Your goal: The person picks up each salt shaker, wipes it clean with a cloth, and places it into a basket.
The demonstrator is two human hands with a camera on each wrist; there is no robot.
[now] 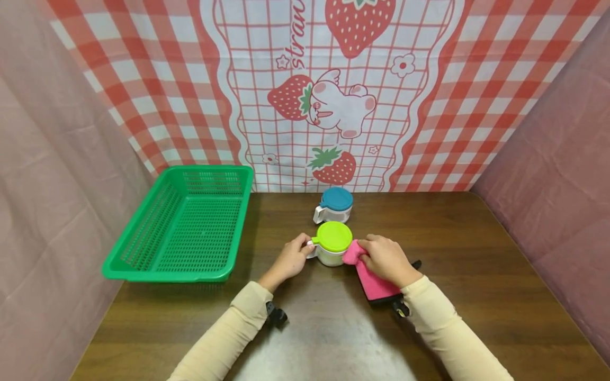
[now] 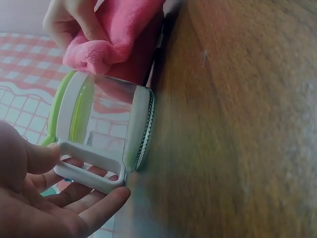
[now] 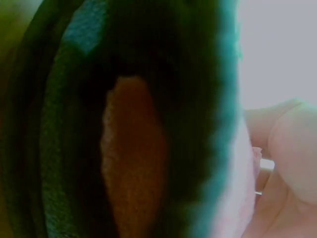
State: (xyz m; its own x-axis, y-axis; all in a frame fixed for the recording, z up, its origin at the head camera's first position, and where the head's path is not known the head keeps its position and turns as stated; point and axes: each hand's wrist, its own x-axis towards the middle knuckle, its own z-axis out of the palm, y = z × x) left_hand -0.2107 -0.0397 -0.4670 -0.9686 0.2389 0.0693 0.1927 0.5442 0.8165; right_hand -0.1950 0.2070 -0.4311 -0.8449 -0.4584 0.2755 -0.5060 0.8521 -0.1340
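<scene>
A clear seasoning jar [image 1: 334, 236] with a lime-green lid stands on the wooden table in the head view. My left hand [image 1: 288, 260] holds its white handle [image 2: 91, 181], thumb on top and fingers behind, as the left wrist view shows. On the jar's other side, my right hand [image 1: 387, 259] pinches a bunched pink cloth [image 1: 376, 281], which touches the jar's side near the lid. The cloth's loose part hangs below that hand, over a dark flat thing [image 1: 381, 301] that is mostly hidden. Dark blurred material [image 3: 193, 119] close to the lens fills most of the right wrist view.
Just behind the green-lidded jar stands a similar jar [image 1: 337, 200] with a blue lid, its handle to the left. A green plastic basket [image 1: 238, 233] with perforated sides sits at the table's left. A strawberry-patterned checked cloth [image 1: 438, 106] hangs along the back.
</scene>
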